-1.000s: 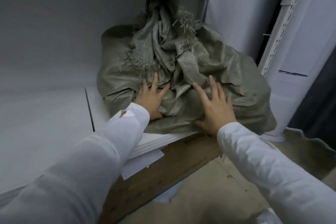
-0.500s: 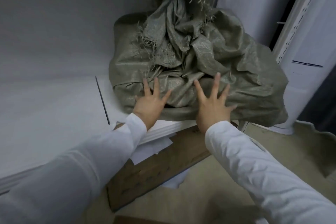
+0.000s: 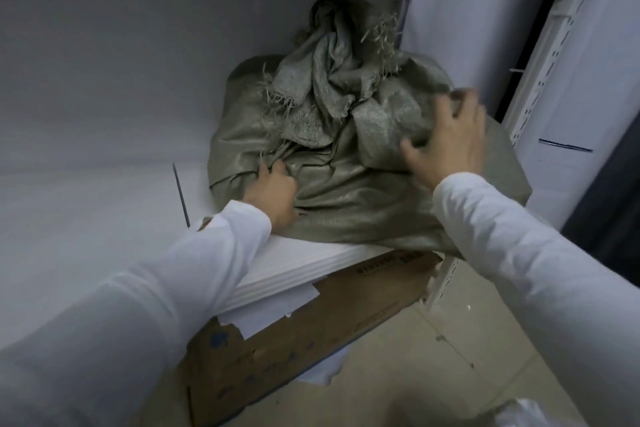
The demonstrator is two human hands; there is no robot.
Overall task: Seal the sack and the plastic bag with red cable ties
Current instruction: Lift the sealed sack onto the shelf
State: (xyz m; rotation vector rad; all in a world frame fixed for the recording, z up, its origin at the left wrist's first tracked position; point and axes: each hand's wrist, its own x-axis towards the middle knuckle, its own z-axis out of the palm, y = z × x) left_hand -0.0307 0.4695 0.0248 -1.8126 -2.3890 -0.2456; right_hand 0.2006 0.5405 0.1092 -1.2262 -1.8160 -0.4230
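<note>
At the near left foot of the sack [image 3: 346,204], the left hand [image 3: 275,189] curls its fingers into a fold of the cloth and grips it, thumb up. The right hand [image 3: 450,139] lies over a bulge on the sack's right shoulder, fingers spread and bent. It is blurred, so I cannot tell whether it pinches cloth or only presses.

The sack lies on a stack of white boards [image 3: 294,263] in the far corner of a shelf bay. Its right flank overhangs the stack edge near the rack post [image 3: 540,80]. A cardboard box [image 3: 311,329] sits under the boards. The neck [image 3: 329,45] stands at the far top, bunched and twisted, with a frayed hem. No red tie shows on it or in either hand.

Assessment: the cloth is woven, soft and creased, and probably slick under the fingers. The full body suggests weight, so it should slump rather than keep its shape. It does not look fragile. The frayed hem offers poor purchase. The best hold is the gathered neck just below the fray, choked by one hand so the other is free for the tie. Folds on the body suit dragging only. The overhang at the right could let the sack slide off.
</note>
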